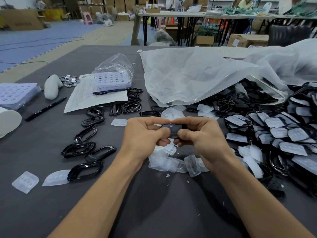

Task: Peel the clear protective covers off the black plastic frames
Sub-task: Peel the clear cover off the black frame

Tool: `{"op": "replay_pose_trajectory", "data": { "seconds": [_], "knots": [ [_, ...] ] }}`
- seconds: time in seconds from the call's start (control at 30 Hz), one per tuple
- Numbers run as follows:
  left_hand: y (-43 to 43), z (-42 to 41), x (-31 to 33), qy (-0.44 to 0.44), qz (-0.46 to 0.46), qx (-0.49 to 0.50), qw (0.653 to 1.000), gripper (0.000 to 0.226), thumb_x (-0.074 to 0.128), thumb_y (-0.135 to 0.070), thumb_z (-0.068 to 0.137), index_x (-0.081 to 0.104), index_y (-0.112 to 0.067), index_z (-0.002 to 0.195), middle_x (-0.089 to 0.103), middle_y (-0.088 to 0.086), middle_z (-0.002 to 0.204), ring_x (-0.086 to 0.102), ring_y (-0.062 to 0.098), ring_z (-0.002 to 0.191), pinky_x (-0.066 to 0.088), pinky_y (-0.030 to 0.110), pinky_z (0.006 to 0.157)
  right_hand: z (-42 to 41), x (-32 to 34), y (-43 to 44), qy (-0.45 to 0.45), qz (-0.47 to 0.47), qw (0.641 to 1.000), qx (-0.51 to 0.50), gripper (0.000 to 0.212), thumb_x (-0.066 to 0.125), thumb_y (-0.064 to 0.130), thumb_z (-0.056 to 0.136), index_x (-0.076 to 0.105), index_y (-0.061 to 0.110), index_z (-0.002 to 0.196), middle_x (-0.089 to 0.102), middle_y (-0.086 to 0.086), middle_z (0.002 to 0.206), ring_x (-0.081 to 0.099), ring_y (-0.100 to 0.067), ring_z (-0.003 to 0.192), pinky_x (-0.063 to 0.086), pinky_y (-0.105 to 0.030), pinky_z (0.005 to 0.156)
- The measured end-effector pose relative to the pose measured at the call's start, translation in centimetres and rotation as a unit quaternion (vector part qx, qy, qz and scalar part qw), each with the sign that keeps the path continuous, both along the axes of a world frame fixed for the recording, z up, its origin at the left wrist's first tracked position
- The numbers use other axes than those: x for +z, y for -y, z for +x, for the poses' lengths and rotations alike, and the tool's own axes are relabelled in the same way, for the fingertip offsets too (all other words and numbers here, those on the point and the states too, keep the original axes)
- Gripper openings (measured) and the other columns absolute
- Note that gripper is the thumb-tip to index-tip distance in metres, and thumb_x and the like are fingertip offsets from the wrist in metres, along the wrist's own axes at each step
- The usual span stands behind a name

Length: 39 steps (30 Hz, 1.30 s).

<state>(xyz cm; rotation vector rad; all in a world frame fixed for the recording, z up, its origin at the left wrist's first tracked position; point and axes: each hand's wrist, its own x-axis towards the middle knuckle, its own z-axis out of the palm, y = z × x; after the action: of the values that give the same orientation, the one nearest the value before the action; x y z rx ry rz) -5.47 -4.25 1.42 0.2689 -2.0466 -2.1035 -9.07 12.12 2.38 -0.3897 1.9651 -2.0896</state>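
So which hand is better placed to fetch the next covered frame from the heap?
Probably the right hand: the heap of covered frames lies just beside it, while the bare frames lie over by the left hand. Both pinch the held frame.

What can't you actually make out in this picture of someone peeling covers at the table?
Head view only:
- Held frame: mostly hidden by fingers of the left hand and right hand; whether its cover has lifted is unclear.
- Sheet of paper: writing too small to read.
- Frames under the plastic bag: veiled by it.
- White roll: cut off by the left edge.
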Motion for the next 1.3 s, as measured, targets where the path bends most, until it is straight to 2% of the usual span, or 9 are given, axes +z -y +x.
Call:
{"op": "replay_pose_trajectory", "data": {
  "seconds": [0.17, 0.37, 0.5, 0.57, 0.67, 0.8, 0.97, 1.13, 1.3],
  "knots": [
    [-0.2, 0.1, -0.1, -0.016, 0.000, 0.007, 1.000, 0.029, 0.075, 0.010, 0.084, 0.082, -0.018, 0.084, 0.077, 0.013, 0.070, 0.069, 0.017, 0.053, 0.055, 0.021, 0.054, -0.1, -0.1, -0.1, 0.017, 0.001, 1.000, -0.016, 0.040, 0.052, -0.019, 0.092, 0.080, 0.009, 0.097, 0.078, -0.017, 0.086, 0.070, -0.025, 0.064, 0.061, -0.027, 0.063],
    [-0.3, 0.3, -0.2, -0.014, -0.026, 0.011, 1.000, 0.029, 0.075, 0.008, 0.085, 0.082, -0.020, 0.087, 0.078, 0.012, 0.074, 0.071, 0.019, 0.057, 0.056, 0.022, 0.056, 0.3, -0.4, 0.2, -0.107, 0.098, 0.988, -0.060, 0.030, 0.071, -0.004, 0.085, 0.082, 0.023, 0.089, 0.078, -0.006, 0.078, 0.075, -0.030, 0.071, 0.064, -0.037, 0.068],
    [-0.4, 0.3, 0.0, -0.009, -0.013, 0.009, 1.000, 0.033, 0.075, 0.009, 0.085, 0.083, -0.022, 0.080, 0.078, 0.012, 0.073, 0.070, 0.018, 0.055, 0.055, 0.022, 0.055, 0.1, 0.2, 0.0, -0.032, 0.041, 0.998, -0.042, 0.041, 0.056, -0.017, 0.091, 0.081, 0.015, 0.088, 0.079, -0.010, 0.079, 0.073, -0.024, 0.064, 0.060, -0.026, 0.060],
    [-0.5, 0.4, 0.0, -0.007, -0.029, 0.013, 0.999, 0.031, 0.074, 0.008, 0.085, 0.082, -0.022, 0.082, 0.077, 0.012, 0.071, 0.069, 0.018, 0.055, 0.055, 0.023, 0.056, 0.2, 0.3, 0.0, -0.016, 0.034, 0.998, -0.049, 0.039, 0.055, -0.015, 0.090, 0.081, 0.014, 0.085, 0.078, -0.012, 0.077, 0.073, -0.024, 0.062, 0.060, -0.026, 0.058],
    [-0.8, 0.6, -0.2, -0.010, -0.097, 0.035, 0.995, 0.022, 0.077, -0.005, 0.084, 0.082, -0.027, 0.082, 0.077, 0.003, 0.068, 0.072, 0.017, 0.059, 0.055, 0.023, 0.058, 0.6, -0.1, 0.4, -0.064, 0.079, 0.992, -0.079, 0.025, 0.068, -0.002, 0.089, 0.081, 0.017, 0.080, 0.077, -0.006, 0.071, 0.074, -0.022, 0.061, 0.059, -0.026, 0.058],
    [-1.1, 0.6, -0.2, -0.012, -0.152, 0.050, 0.987, 0.020, 0.078, -0.018, 0.084, 0.081, -0.036, 0.076, 0.076, -0.005, 0.065, 0.073, 0.014, 0.057, 0.050, 0.017, 0.053, 0.8, -0.5, 0.7, -0.121, 0.134, 0.978, -0.106, 0.025, 0.070, 0.003, 0.086, 0.080, 0.021, 0.073, 0.075, 0.003, 0.065, 0.074, -0.012, 0.060, 0.055, -0.020, 0.056],
    [-0.9, 0.3, -0.4, -0.009, -0.139, 0.064, 0.988, 0.020, 0.078, -0.008, 0.085, 0.082, -0.023, 0.072, 0.075, 0.002, 0.062, 0.066, 0.012, 0.051, 0.053, 0.024, 0.052, 0.4, -0.8, 0.8, -0.070, 0.101, 0.989, -0.079, 0.029, 0.062, -0.004, 0.092, 0.080, 0.015, 0.079, 0.077, -0.009, 0.073, 0.077, -0.029, 0.072, 0.060, -0.033, 0.060],
    [-0.7, 0.1, -0.1, 0.007, -0.071, 0.047, 0.996, 0.021, 0.077, -0.003, 0.089, 0.082, -0.019, 0.078, 0.078, 0.003, 0.070, 0.073, 0.017, 0.057, 0.053, 0.018, 0.052, 0.1, -0.5, 0.6, -0.036, 0.052, 0.996, -0.059, 0.040, 0.053, -0.012, 0.096, 0.079, 0.014, 0.079, 0.077, -0.010, 0.075, 0.071, -0.023, 0.060, 0.058, -0.026, 0.054],
    [0.0, 0.2, 0.0, 0.032, -0.005, -0.020, 0.999, 0.024, 0.067, 0.007, 0.093, 0.081, -0.013, 0.091, 0.080, 0.011, 0.081, 0.076, 0.021, 0.064, 0.058, 0.019, 0.058, -0.1, -0.6, 0.2, -0.038, 0.065, 0.995, -0.070, 0.036, 0.056, -0.007, 0.097, 0.080, 0.015, 0.081, 0.076, -0.011, 0.077, 0.072, -0.028, 0.062, 0.058, -0.028, 0.054]
  ]
}}
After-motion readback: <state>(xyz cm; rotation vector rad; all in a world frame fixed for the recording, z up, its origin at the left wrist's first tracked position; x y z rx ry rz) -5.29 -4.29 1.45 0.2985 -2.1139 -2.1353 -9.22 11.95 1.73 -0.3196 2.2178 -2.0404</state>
